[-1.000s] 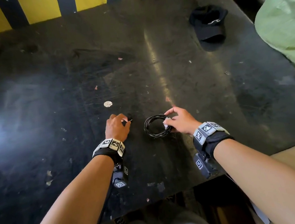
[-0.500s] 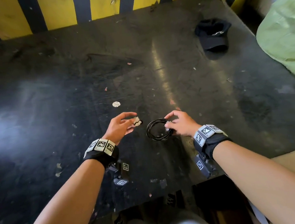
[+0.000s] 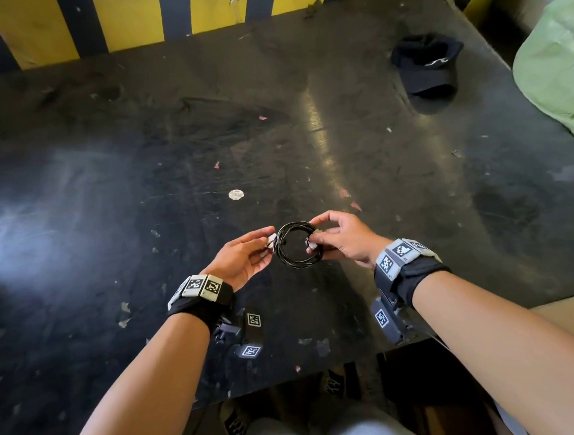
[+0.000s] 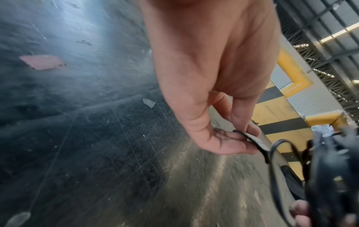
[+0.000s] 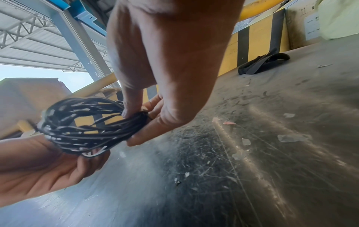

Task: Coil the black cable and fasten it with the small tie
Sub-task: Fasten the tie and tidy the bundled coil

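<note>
The black cable is wound into a small round coil and held just above the dark table. My right hand pinches the coil's right side between thumb and fingers, which shows close up in the right wrist view, where the coil is blurred. My left hand pinches the small tie, a short strip, against the coil's left edge. In the left wrist view the tie sits between thumb and fingertips, beside the cable loops.
A black cap lies at the table's far right. A green bag bulges past the right edge. A yellow and black striped barrier backs the table. Small scraps and a white disc dot the surface.
My left hand picked the tie up off the table and carried it right to the coil. My right hand lifted the coil off the surface.
</note>
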### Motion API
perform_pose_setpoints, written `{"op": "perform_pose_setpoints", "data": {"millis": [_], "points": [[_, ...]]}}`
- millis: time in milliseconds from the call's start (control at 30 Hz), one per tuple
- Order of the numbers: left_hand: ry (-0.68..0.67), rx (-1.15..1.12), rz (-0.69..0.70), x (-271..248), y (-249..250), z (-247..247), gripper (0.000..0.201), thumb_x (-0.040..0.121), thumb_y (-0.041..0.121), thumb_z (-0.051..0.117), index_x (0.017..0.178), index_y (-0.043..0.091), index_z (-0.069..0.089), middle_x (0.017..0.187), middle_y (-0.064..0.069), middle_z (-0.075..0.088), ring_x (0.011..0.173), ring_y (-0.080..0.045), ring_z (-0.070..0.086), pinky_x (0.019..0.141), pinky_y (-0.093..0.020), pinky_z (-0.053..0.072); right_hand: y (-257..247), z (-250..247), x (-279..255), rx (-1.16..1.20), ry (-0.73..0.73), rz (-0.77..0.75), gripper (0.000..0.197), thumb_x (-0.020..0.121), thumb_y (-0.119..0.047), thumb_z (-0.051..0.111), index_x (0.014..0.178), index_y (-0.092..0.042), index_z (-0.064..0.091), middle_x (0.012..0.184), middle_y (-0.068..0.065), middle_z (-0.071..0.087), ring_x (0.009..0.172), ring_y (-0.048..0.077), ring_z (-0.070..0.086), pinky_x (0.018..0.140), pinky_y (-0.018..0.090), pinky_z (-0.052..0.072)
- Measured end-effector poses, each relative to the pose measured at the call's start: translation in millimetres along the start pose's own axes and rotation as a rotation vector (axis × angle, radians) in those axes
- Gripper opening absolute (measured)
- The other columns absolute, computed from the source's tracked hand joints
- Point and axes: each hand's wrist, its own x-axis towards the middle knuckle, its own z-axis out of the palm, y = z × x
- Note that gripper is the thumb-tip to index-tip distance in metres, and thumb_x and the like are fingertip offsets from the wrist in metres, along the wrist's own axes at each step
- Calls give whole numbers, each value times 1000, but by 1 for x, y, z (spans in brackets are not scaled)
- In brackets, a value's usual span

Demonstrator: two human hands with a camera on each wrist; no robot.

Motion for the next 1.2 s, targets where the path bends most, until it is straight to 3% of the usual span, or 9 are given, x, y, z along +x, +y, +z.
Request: {"op": "perform_pose_setpoints", "data": {"millis": [200, 333, 400, 500, 667, 767, 933, 1067, 1200], "points": [[93, 343, -34, 3, -10, -5, 31, 93, -11, 55, 113, 3, 74, 106, -15, 72, 91, -19, 69, 74, -23, 62, 11, -6, 3, -123, 107, 50, 25, 94, 3, 67, 117, -1, 57, 90, 23, 72, 86, 29, 70, 87, 54, 61], [191, 611, 44, 5, -21, -7, 37, 87, -19, 59, 112, 2, 75, 98, -13, 71, 94, -22, 69, 74, -21, 62, 22, -13, 5, -205, 124, 80, 18, 92, 2, 69, 103, -10, 60, 92, 25, 73, 89, 29, 70, 87, 58, 60], [220, 738, 100, 9, -26, -11, 32, 86, -13, 67, 111, 3, 77, 90, -9, 75, 88, -21, 71, 77, -23, 62, 27, -14, 7, -221, 130, 85, 19, 92, 1, 71, 98, -13, 61, 86, 20, 74, 84, 27, 70, 86, 57, 61], [288, 894, 154, 13, -30, -18, 20, 84, 4, 77, 99, 16, 82, 80, -3, 79, 82, -21, 77, 89, -36, 62, 29, -14, 9, -216, 123, 86, 18, 93, 2, 69, 101, -11, 59, 81, 16, 72, 78, 22, 69, 83, 52, 62], [371, 1056, 246, 15, -37, -24, 4, 78, 28, 83, 82, 28, 80, 65, 12, 76, 70, -6, 74, 103, -40, 52, 33, -10, 12, -209, 112, 90, 18, 93, 2, 68, 101, -11, 59, 83, 19, 72, 84, 25, 71, 85, 54, 62], [371, 1142, 267, 15, -39, -27, 6, 79, 30, 82, 77, 29, 77, 65, 11, 75, 70, -11, 73, 97, -40, 55, 36, -7, 15, -222, 111, 96, 19, 92, 1, 69, 100, -13, 59, 90, 23, 73, 88, 27, 70, 87, 57, 61], [313, 1259, 262, 16, -38, -32, 13, 74, 33, 88, 79, 29, 77, 73, 10, 74, 66, -11, 69, 86, -36, 60, 38, -5, 20, -243, 99, 108, 19, 92, -1, 70, 100, -14, 59, 86, 18, 73, 85, 26, 69, 88, 58, 60], [225, 1268, 216, 13, -39, -37, 18, 73, 33, 90, 80, 25, 76, 76, 8, 75, 68, -7, 70, 77, -34, 63, 39, -3, 23, -260, 94, 101, 19, 92, -3, 72, 100, -15, 60, 88, 19, 76, 88, 27, 71, 88, 59, 60], [190, 1247, 275, 10, -40, -37, 19, 80, 31, 85, 76, 25, 67, 79, 8, 74, 70, -9, 71, 71, -29, 61, 39, -2, 25, -271, 99, 97, 19, 92, -4, 72, 100, -16, 60, 91, 20, 77, 91, 28, 72, 88, 58, 60]]}}
